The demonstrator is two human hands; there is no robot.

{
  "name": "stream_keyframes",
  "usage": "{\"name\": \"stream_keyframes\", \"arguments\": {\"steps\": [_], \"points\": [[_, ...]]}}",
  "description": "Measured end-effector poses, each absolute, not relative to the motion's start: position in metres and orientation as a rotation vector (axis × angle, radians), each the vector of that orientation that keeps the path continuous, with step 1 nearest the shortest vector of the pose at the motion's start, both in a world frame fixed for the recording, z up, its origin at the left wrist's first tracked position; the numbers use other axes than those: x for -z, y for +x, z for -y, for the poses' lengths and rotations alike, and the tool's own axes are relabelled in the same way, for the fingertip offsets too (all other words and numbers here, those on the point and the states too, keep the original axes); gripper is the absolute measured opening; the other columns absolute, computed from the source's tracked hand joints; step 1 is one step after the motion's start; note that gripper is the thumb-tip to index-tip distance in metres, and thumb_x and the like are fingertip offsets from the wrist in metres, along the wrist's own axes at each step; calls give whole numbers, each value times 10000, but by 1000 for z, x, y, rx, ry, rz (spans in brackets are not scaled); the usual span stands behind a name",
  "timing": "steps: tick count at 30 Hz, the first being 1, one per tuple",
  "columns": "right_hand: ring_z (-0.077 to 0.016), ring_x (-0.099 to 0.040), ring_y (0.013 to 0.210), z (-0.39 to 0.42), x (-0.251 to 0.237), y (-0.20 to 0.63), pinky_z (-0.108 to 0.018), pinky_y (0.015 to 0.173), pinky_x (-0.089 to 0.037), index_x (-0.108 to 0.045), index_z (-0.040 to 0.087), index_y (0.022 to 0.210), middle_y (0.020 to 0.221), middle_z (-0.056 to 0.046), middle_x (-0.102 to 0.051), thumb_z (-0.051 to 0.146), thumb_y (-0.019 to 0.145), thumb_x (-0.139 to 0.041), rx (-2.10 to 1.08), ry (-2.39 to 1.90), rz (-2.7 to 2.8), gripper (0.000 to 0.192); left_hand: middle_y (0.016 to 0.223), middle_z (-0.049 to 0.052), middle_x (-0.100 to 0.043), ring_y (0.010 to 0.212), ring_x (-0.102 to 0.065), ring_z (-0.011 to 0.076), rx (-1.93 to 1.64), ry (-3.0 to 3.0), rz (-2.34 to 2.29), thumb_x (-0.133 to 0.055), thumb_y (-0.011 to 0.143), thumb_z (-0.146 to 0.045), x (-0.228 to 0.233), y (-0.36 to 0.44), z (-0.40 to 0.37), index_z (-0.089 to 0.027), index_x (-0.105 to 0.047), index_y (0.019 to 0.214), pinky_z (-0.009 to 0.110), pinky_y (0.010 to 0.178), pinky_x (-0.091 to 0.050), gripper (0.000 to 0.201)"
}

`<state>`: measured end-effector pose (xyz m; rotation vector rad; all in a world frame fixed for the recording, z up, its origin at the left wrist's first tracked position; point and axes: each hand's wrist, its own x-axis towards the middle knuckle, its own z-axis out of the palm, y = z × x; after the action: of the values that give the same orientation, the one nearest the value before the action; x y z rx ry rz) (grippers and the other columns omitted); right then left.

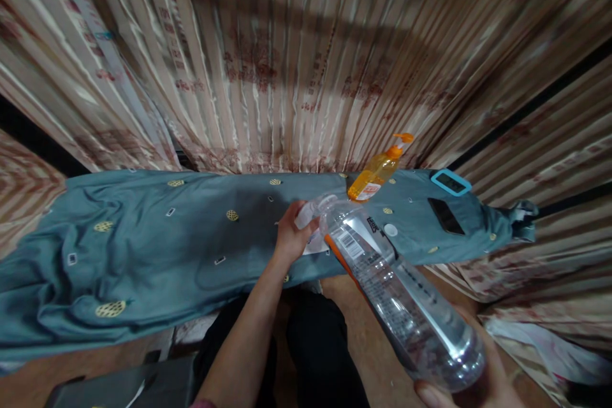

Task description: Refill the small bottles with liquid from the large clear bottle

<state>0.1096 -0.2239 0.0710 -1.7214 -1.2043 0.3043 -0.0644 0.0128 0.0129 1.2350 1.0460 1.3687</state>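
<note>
My right hand (482, 390) grips the base of a clear plastic bottle (401, 299) with an orange-and-white label. The bottle is tilted, its open neck pointing at the table. My left hand (289, 237) is closed on a white wad, perhaps tissue (310, 229), held right at the bottle's mouth. Both are above the near edge of a table draped in teal cloth (143, 248). A small white cap (391, 229) lies on the cloth just right of the bottle's neck.
An orange pump bottle (377, 172) stands at the table's back edge. To the right lie a black phone (445, 215) and a teal-framed flat object (450, 182). Striped curtains (287, 57) hang close behind. A dark box (129, 386) sits at lower left.
</note>
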Motion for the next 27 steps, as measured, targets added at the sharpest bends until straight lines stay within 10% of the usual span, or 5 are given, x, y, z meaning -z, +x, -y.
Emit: {"name": "stream_keyframes", "arguments": {"steps": [8,16,27], "points": [[-378,-629,1155,204,-83,105,-400,843,-599,-520,229,1342,1188,-107,-680,436,381,-935,-279,-1679,1198,1067,844,18,-659,781,-607,168,-1368,1269,-1057,-742,672,-327,-10,-64,-16,-177,-617,930,258,736,-485,323],[-229,-673,1127,229,-53,135,-240,874,-568,-428,285,1387,1286,-67,-662,374,687,-827,-384,-1637,1403,811,820,10,-635,757,-587,163,-1339,1334,-1065,-714,680,-340,-9,-64,-20,-174,-615,929,257,724,-468,315],[-195,-701,1063,224,-48,131,-186,839,-554,-428,278,1381,1239,-55,-690,406,696,-815,-322,-1640,1393,798,811,14,-634,757,-586,170,-1369,1321,-1052,-726,675,-368,-6,-62,-24,-175,-613,906,269,726,-473,322]]}}
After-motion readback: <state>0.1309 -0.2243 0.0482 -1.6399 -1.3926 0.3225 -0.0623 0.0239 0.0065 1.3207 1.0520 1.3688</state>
